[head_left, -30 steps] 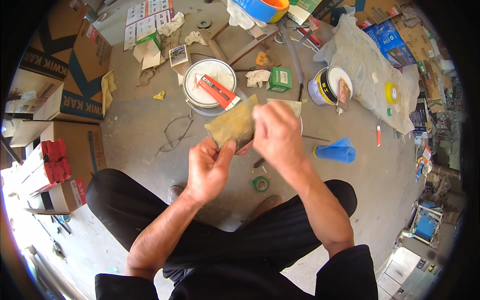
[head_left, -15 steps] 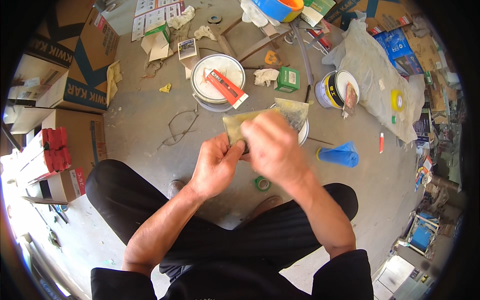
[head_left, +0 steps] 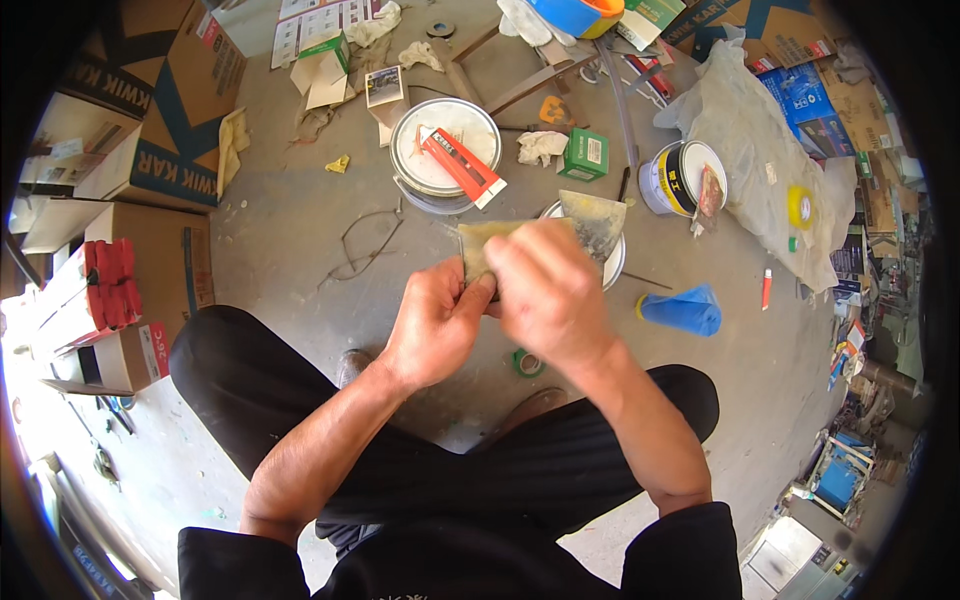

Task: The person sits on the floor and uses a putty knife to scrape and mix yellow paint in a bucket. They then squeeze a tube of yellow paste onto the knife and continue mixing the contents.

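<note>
Thin, flat, yellowish sheet (head_left: pixel 479 237) clamped between thumb and fingers of the bare left hand (head_left: pixel 435 322), partly behind the bare right hand (head_left: pixel 550 292), fingers curled, grip impossible to tell.

Grey floor (head_left: pixel 275 265); white glare at left

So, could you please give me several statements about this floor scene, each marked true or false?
1. The left hand grips a yellowish sheet. True.
2. The red tube lies on the floor. False: it lies on the lidded can.
3. The green tape roll lies nearer the right shoe than the left shoe. True.
4. The blue plastic roll lies left of both hands. False: it lies to the right of the right hand.
</note>
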Tool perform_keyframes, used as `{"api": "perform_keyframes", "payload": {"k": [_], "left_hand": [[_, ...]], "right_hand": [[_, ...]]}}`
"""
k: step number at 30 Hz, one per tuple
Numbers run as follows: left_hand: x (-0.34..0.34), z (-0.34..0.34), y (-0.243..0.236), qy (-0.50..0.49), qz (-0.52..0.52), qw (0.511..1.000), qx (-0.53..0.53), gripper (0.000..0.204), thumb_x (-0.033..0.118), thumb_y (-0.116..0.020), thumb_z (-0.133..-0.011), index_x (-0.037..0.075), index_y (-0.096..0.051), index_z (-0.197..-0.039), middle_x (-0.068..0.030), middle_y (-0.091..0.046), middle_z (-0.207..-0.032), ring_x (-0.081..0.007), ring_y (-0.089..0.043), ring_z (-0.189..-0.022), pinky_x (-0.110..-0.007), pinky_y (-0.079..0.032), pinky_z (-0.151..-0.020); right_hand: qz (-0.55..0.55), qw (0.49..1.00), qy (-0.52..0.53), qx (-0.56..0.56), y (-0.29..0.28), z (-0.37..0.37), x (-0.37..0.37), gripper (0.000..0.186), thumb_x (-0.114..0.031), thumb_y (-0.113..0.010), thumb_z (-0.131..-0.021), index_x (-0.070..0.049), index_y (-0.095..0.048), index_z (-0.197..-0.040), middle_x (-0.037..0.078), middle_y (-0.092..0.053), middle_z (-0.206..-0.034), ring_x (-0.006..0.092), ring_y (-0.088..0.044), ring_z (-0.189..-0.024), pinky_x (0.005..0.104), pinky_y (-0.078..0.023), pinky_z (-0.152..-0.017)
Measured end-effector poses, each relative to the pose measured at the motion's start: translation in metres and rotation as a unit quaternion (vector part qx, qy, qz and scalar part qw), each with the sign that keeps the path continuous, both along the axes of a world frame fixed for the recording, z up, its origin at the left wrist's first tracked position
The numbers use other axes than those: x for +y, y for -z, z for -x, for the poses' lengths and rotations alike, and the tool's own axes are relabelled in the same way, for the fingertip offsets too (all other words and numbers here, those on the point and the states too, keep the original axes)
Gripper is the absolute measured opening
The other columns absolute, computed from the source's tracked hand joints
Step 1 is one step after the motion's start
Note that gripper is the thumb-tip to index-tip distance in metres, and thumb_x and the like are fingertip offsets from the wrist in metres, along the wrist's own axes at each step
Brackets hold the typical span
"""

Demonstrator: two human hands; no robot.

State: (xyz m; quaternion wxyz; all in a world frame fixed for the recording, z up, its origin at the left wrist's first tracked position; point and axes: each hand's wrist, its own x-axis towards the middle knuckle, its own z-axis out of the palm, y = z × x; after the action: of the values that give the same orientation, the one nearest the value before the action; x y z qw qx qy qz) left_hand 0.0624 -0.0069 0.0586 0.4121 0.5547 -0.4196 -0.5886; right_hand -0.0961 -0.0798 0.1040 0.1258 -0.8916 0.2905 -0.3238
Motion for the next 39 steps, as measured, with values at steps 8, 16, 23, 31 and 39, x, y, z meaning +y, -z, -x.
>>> {"api": "perform_keyframes", "payload": {"k": [8, 16, 23, 31, 39], "left_hand": [[-0.003, 0.007, -0.001, -0.039, 0.026, 0.998, 0.030, 0.021, 0.006, -0.060, -0.105, -0.004, -0.060, -0.086, -0.0017, -0.061, -0.074, -0.0059, -0.052, -0.074, -0.032, -0.048, -0.062], [-0.004, 0.011, 0.008, -0.089, 0.040, 0.986, 0.135, 0.022, 0.005, -0.058, -0.108, -0.003, -0.059, -0.087, 0.0011, -0.060, -0.080, -0.0068, -0.065, -0.080, -0.027, -0.057, -0.070], [-0.009, 0.010, -0.022, -0.109, 0.003, 0.955, 0.274, 0.013, 0.004, -0.055, -0.109, -0.006, -0.063, -0.107, -0.0042, -0.069, -0.101, -0.0106, -0.067, -0.098, -0.035, -0.056, -0.097], [-0.008, 0.002, -0.013, -0.058, 0.031, 0.949, 0.310, 0.029, 0.007, -0.050, -0.110, -0.004, -0.060, -0.134, -0.0131, -0.066, -0.140, -0.0217, -0.064, -0.129, -0.056, -0.043, -0.122], [-0.020, -0.011, -0.025, -0.059, 0.040, 0.941, 0.330, 0.034, 0.004, -0.045, -0.110, -0.013, -0.055, -0.138, -0.0210, -0.063, -0.143, -0.0374, -0.063, -0.133, -0.055, -0.045, -0.121]], "right_hand": [[-0.010, 1.000, 0.008, -0.001, 0.001, 0.000, -0.002, 0.030, 0.012, -0.069, -0.070, 0.000, -0.065, -0.097, 0.011, -0.054, -0.081, 0.0325, -0.057, -0.076, 0.0433, -0.049, -0.068], [-0.037, 0.997, 0.050, -0.038, 0.005, 0.004, -0.004, 0.021, 0.012, -0.069, -0.078, -0.001, -0.064, -0.094, 0.013, -0.057, -0.080, 0.0343, -0.059, -0.073, 0.0438, -0.049, -0.063], [-0.046, 0.993, 0.096, -0.045, 0.010, 0.020, -0.019, 0.013, 0.009, -0.072, -0.082, 0.000, -0.066, -0.090, 0.012, -0.059, -0.079, 0.0333, -0.061, -0.072, 0.0422, -0.049, -0.063], [-0.073, 0.996, 0.043, -0.035, 0.008, 0.014, -0.005, 0.021, 0.011, -0.066, -0.075, -0.004, -0.057, -0.087, 0.012, -0.052, -0.081, 0.0352, -0.057, -0.078, 0.0456, -0.047, -0.069], [0.001, 0.984, 0.178, 0.011, 0.021, 0.066, -0.059, 0.014, 0.010, -0.070, -0.083, 0.000, -0.068, -0.092, 0.014, -0.061, -0.080, 0.0340, -0.061, -0.072, 0.0425, -0.050, -0.064]]}}
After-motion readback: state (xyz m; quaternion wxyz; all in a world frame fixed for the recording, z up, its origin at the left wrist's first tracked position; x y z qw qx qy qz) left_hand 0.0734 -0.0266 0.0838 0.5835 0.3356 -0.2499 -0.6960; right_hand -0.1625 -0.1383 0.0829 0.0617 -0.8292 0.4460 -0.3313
